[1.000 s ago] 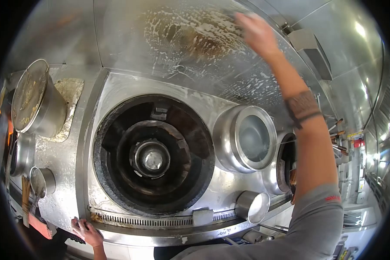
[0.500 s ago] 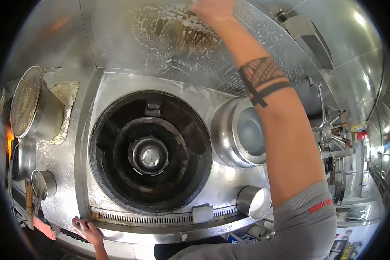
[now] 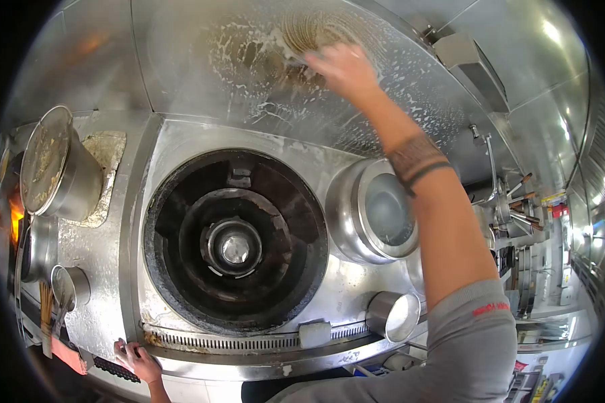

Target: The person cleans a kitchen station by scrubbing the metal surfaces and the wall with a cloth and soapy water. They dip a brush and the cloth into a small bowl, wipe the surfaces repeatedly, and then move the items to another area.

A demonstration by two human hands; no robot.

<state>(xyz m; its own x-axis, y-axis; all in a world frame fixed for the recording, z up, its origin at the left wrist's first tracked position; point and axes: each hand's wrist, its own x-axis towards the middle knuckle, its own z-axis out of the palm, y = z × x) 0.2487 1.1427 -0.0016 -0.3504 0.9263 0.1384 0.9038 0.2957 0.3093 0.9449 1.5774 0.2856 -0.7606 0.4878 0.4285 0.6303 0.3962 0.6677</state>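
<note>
My right hand (image 3: 346, 70) is against the soapy steel back wall (image 3: 249, 87), its fingers curled and slightly blurred. Whatever it presses to the wall is hidden. White foam and curved brownish streaks surround it. At the lower left, my left hand (image 3: 140, 363) rests on the front edge of the steel counter (image 3: 99, 289), fingers apart and holding nothing visible. Between the hands lies a large black wok burner (image 3: 235, 248) with no wok on it.
A pot of cloudy liquid (image 3: 388, 208) stands right of the burner, near a small steel pot (image 3: 393, 316). On the left are a tilted strainer pot (image 3: 64, 168), a small cup (image 3: 70, 287) and an open flame (image 3: 15, 218). A faucet (image 3: 487, 161) is at the right.
My right hand has come down and a little right on the wall, leaving curved streaks in the foam. My left hand stays on the counter edge. The view has shifted slightly.
</note>
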